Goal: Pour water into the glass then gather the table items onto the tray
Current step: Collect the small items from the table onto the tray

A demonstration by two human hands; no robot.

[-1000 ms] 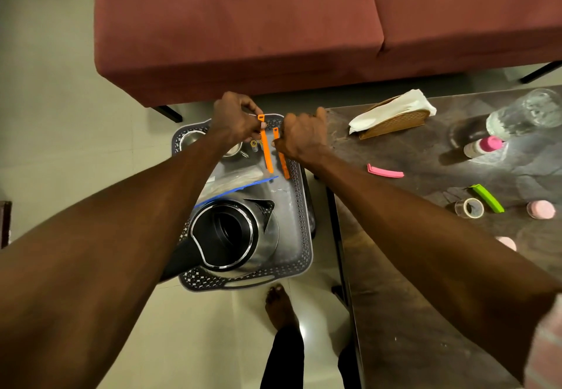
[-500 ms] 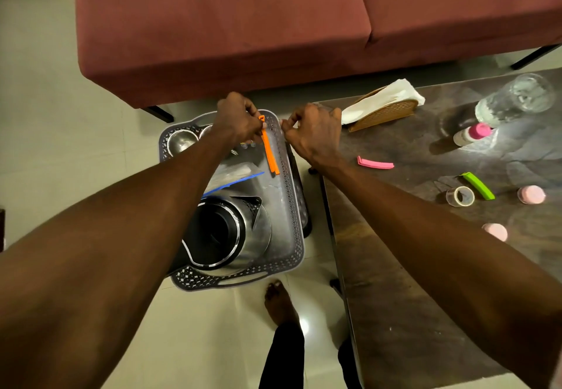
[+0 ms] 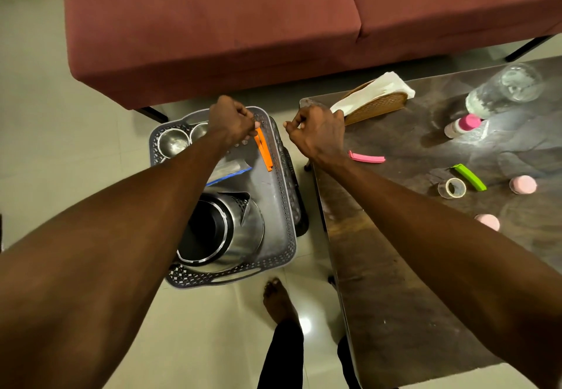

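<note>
1. The left hand point(image 3: 232, 120) is over the far end of the gray tray point(image 3: 275, 206), which sits on the floor to the left of the tabletop point(image 3: 395, 282).
2. Its fingers are pinched together on the top end of an orange clip point(image 3: 264, 152), and the clip hangs down over the tray.
3. The right hand point(image 3: 316, 134) is in the air between the tray and the tabletop, with its fingers curled together and holding nothing.
4. In the tray, a shiny steel jug point(image 3: 222, 230) stands at the near end.
5. Two small steel bowls point(image 3: 175, 142) sit at the far left of the tray.
6. A clear bag with a blue edge point(image 3: 228, 171) lies in the middle of the tray.
7. On the tabletop, a pink clip point(image 3: 366, 157) lies just beside the right wrist.
8. A green clip point(image 3: 470, 177) lies farther right, touching a roll of clear tape point(image 3: 452, 188).
9. Two pink round things point(image 3: 522, 184) sit near the right edge.
10. A small bottle with a pink cap point(image 3: 462, 125) stands just beside the glass point(image 3: 504, 90), which is at the far right.
11. A brown basket with white napkins point(image 3: 375, 99) sits at the far left corner of the tabletop.
</note>
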